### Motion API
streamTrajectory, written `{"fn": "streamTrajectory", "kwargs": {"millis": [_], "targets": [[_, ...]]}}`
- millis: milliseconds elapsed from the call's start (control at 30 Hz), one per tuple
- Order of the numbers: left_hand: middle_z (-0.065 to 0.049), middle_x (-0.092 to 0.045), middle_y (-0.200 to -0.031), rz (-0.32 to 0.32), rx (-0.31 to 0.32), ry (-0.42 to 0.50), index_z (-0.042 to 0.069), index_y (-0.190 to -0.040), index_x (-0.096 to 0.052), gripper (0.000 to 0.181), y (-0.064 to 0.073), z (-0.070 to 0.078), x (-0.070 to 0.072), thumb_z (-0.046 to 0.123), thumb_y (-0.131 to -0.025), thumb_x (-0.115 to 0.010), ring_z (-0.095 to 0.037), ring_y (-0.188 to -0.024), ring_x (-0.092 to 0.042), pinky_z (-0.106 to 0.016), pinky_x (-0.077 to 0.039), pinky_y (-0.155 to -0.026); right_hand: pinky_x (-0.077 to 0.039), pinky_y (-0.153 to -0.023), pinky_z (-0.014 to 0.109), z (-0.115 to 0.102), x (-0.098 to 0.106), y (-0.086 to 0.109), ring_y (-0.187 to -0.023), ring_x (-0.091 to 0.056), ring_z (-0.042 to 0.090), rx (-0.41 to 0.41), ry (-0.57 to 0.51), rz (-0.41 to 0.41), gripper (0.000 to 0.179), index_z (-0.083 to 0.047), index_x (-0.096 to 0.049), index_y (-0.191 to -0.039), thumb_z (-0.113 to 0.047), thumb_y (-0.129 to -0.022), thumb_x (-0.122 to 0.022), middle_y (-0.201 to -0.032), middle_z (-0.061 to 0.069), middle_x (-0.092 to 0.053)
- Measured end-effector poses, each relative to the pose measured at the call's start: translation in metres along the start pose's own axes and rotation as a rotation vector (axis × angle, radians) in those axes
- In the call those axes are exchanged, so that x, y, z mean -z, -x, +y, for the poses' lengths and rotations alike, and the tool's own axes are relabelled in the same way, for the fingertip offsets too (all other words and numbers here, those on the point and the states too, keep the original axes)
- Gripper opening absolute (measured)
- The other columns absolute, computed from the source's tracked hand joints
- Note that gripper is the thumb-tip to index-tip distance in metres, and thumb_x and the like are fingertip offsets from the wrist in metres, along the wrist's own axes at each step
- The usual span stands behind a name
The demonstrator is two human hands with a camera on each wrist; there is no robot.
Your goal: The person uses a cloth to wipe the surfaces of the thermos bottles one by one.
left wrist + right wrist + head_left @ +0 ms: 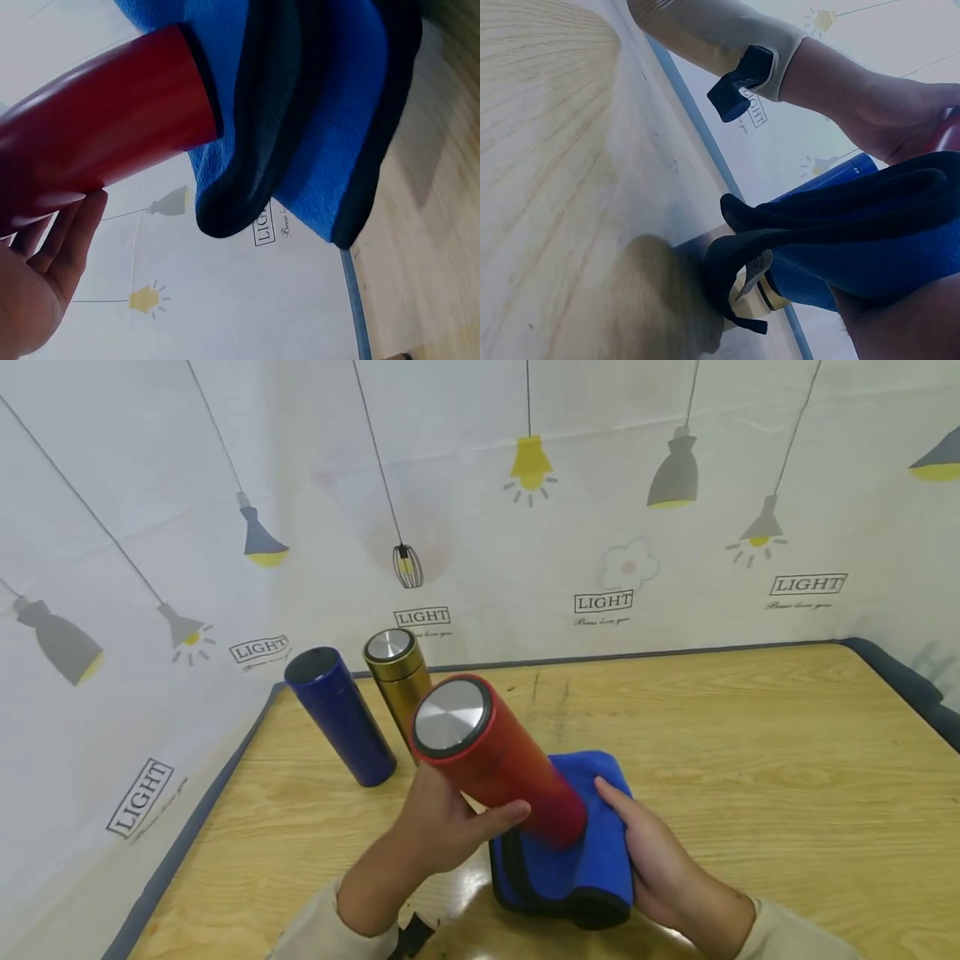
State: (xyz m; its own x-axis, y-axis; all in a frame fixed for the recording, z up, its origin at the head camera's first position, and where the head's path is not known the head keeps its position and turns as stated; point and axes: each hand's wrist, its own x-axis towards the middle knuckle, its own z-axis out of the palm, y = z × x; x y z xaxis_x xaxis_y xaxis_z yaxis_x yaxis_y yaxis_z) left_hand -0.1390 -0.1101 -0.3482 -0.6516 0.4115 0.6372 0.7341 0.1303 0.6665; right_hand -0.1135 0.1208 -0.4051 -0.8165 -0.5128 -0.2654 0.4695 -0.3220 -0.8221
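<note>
My left hand (442,827) grips a red thermos bottle (517,760), its silver-capped end tilted up toward the head camera. The bottle's other end rests against a folded blue cloth (600,860) with black edging. My right hand (667,860) holds that cloth from its right side, thumb on top and the other fingers hidden beneath. In the left wrist view the red bottle (112,120) meets the blue fabric (330,172), and my left fingers (75,232) curve along its side. The right wrist view shows the cloth (855,255) in folds above the table, with a small pale tag (756,270).
A dark blue bottle (341,718) and a gold bottle (393,672) with a silver top stand at the back left of the wooden table (750,760). Behind the table hangs a white curtain (480,527) printed with lamps.
</note>
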Motion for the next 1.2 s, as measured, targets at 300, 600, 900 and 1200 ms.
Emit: {"fn": "streamTrajectory", "kwargs": {"millis": [300, 600, 900, 1200], "targets": [[-0.006, -0.068, -0.121, 0.052, 0.113, -0.156, 0.010, -0.132, -0.052, 0.061, 0.006, -0.002, 0.014, 0.033, -0.083, -0.082, -0.019, -0.111, -0.067, -0.036, -0.057, -0.093, -0.053, -0.096, 0.039, 0.000, 0.010, -0.004, -0.112, -0.064, 0.019, -0.056, 0.044, -0.005, 0.061, -0.009, -0.027, -0.146, -0.051, -0.105, -0.041, -0.122, 0.000, -0.064], [-0.006, -0.066, -0.125, 0.134, 0.349, -0.369, 0.009, -0.139, -0.042, 0.072, 0.038, -0.019, 0.063, 0.018, -0.080, -0.084, -0.021, -0.109, -0.069, -0.034, -0.060, -0.082, -0.055, -0.094, 0.035, -0.002, 0.036, -0.004, -0.109, -0.064, 0.016, -0.059, 0.146, 0.061, 0.073, -0.003, -0.013, -0.155, -0.042, -0.105, -0.048, -0.122, 0.001, -0.062], [-0.011, -0.064, -0.125, 0.139, 0.603, -0.467, 0.013, -0.141, -0.034, 0.075, 0.059, -0.031, 0.100, 0.038, -0.086, -0.079, -0.027, -0.103, -0.066, -0.030, -0.055, -0.069, -0.056, -0.093, 0.039, -0.008, 0.063, -0.001, -0.115, -0.063, 0.022, -0.044, 0.344, 0.152, 0.074, -0.004, -0.010, -0.158, -0.032, -0.104, -0.052, -0.145, 0.020, -0.050], [-0.014, -0.062, -0.129, 0.123, 0.672, -0.501, 0.013, -0.142, -0.032, 0.079, 0.068, -0.042, 0.116, 0.048, -0.086, -0.076, -0.032, -0.110, -0.065, -0.033, -0.057, -0.073, -0.057, -0.091, 0.038, -0.015, 0.084, 0.005, -0.125, -0.059, 0.038, 0.067, 0.737, 0.233, 0.081, -0.010, -0.008, -0.160, -0.018, -0.100, -0.061, -0.146, 0.036, -0.044]]}}
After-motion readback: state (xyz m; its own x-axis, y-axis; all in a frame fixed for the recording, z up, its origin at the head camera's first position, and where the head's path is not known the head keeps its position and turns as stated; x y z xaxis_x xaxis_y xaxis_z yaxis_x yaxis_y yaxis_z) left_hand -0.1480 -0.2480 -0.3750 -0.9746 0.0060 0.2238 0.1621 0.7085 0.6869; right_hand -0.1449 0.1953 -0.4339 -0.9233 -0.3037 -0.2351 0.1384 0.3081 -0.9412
